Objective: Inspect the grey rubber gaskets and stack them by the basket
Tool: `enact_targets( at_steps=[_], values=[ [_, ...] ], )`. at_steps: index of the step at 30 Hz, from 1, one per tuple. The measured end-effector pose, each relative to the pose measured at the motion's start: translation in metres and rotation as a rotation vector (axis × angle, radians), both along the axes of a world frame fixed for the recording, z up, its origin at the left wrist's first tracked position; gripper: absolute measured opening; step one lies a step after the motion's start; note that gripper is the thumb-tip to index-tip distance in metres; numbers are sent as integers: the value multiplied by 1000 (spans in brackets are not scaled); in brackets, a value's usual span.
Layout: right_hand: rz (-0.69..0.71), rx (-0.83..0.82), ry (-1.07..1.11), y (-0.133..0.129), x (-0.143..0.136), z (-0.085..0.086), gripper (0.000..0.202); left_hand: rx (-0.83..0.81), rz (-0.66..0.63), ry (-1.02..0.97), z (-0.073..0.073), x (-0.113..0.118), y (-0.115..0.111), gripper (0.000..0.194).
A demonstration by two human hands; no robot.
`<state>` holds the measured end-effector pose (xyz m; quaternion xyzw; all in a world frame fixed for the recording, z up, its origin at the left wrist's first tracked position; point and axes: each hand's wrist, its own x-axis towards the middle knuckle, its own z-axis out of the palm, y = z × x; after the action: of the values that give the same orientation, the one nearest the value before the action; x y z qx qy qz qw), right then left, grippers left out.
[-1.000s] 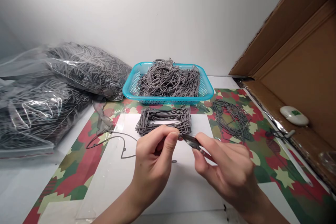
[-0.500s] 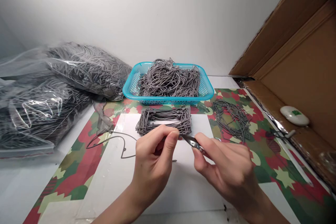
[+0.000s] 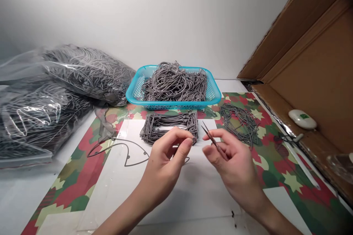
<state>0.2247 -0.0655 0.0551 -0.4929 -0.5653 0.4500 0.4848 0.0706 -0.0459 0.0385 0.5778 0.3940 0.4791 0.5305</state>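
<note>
Thin dark tweezers or small snips (image 3: 215, 141) are in my right hand (image 3: 234, 161), their points apart from my left hand. My left hand (image 3: 169, 158) pinches a thin grey piece between thumb and forefinger; most of it is hidden by the fingers. A curved grey outline frame (image 3: 127, 150) extends out to the left from behind my left hand, over the white sheet (image 3: 165, 198). Just behind the left hand lies a rectangular stack of grey frames (image 3: 149, 128). Farther back, a blue basket (image 3: 173, 104) holds a tangled heap of grey frames (image 3: 176, 84).
Clear bags of grey pieces (image 3: 91, 69) fill the left side. A loose grey bundle (image 3: 239, 123) lies right of the stack on the patterned mat (image 3: 74, 176). At the right are a white oval object (image 3: 302, 119), a white stick (image 3: 302, 165) and cardboard (image 3: 311, 51).
The tool in my right hand has pulled back from the left fingertips and turned, its two points now visible. The view has shifted slightly, and more of the curved frame shows.
</note>
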Motion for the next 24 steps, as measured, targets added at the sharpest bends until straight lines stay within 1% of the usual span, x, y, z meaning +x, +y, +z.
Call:
enact_targets(
  at_steps=[4, 7, 10, 14, 17, 21, 24],
  values=[
    [93, -212, 217, 4, -4, -3, 23, 31, -46, -25, 2, 1, 2, 18],
    [146, -265, 303, 4, -3, -5, 26, 27, -51, -33, 3, 1, 2, 15],
    [89, -234, 318, 2, -3, -5, 22, 1, -58, -31, 2, 1, 2, 17],
    [-25, -151, 244, 1, -5, -3, 21, 18, -41, 10, 1, 0, 0, 17],
    [-30, -59, 157, 0, -6, -1, 9, 42, -49, 35, 4, 0, 0, 19],
    [-11, -4, 69, -1, -7, -2, 12, 16, -71, 66, 6, 0, 1, 26],
    [25, -3, -13, -3, -6, -5, 13, -66, -99, 92, 4, -3, 3, 28]
  ],
)
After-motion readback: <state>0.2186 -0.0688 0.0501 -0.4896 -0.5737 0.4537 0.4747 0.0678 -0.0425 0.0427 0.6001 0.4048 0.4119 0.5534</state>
